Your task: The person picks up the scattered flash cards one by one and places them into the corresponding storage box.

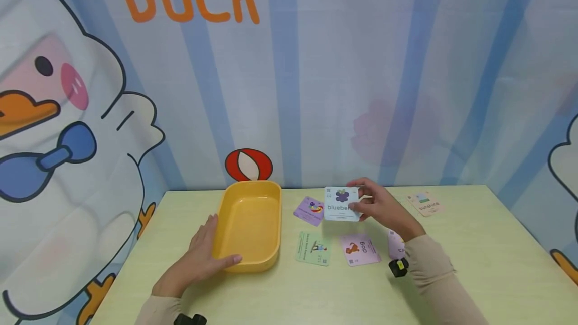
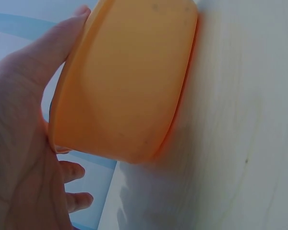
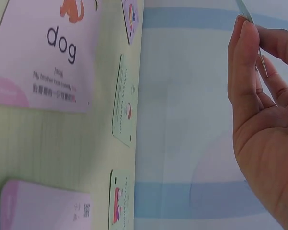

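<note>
In the head view, my right hand [image 1: 381, 207] pinches a pale blue blueberry card [image 1: 338, 203] by its right edge, thumb in front and fingers behind. The card is upright over the table, its printed face toward me. Seen from the right wrist, the card [image 3: 264, 64] is nearly edge-on between the thumb and fingers of the hand [image 3: 264, 100]. My left hand [image 1: 200, 252] rests against the near left corner of a yellow tray [image 1: 269, 263], its thumb along the near rim. Two of its fingers stick out loosely past the tray wall [image 2: 125, 86] in the left wrist view.
Below the raised card lie a green card [image 1: 312, 249] and a pink dog card [image 1: 360, 250]. A purple card [image 1: 309, 210] lies behind them. The right forearm partly hides another purple card [image 1: 396, 245]. A sunshine card [image 1: 425, 203] lies back right. A duck-print curtain [image 1: 325, 89] hangs behind the table.
</note>
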`<state>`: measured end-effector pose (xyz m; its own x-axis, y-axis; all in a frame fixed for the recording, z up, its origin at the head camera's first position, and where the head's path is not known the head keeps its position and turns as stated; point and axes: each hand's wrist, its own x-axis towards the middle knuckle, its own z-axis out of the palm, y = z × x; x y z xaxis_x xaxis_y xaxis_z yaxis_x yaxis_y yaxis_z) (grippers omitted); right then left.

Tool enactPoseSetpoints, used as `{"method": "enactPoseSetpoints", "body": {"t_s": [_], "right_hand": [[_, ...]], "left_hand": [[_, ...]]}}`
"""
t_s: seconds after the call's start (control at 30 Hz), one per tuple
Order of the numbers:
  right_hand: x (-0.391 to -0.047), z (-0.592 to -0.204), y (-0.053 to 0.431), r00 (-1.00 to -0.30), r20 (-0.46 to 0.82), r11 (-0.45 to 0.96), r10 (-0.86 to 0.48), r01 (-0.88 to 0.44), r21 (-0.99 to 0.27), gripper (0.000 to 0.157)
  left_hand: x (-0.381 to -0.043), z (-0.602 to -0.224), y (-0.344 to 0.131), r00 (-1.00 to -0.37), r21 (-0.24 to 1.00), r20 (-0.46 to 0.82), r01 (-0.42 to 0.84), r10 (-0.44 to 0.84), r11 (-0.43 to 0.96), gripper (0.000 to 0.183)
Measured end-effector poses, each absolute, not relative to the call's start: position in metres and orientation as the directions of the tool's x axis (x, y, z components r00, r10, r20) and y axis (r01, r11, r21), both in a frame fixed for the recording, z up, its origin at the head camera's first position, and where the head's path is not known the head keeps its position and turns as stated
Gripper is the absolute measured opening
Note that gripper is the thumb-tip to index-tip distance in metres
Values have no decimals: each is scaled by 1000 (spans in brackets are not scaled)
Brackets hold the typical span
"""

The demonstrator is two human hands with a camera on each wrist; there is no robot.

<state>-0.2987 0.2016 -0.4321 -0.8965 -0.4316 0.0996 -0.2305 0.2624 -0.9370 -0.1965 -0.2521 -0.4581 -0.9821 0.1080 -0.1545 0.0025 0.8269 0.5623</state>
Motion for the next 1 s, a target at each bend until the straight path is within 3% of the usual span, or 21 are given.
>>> {"method": "enactPoseSetpoints", "body": {"t_s": [1.0], "right_hand": [[-301, -437, 150, -846, 116, 194, -521, -250, -948, 50]], "left_hand": [[-198, -459, -253, -987, 493, -139, 2, 82, 870, 131]]}}
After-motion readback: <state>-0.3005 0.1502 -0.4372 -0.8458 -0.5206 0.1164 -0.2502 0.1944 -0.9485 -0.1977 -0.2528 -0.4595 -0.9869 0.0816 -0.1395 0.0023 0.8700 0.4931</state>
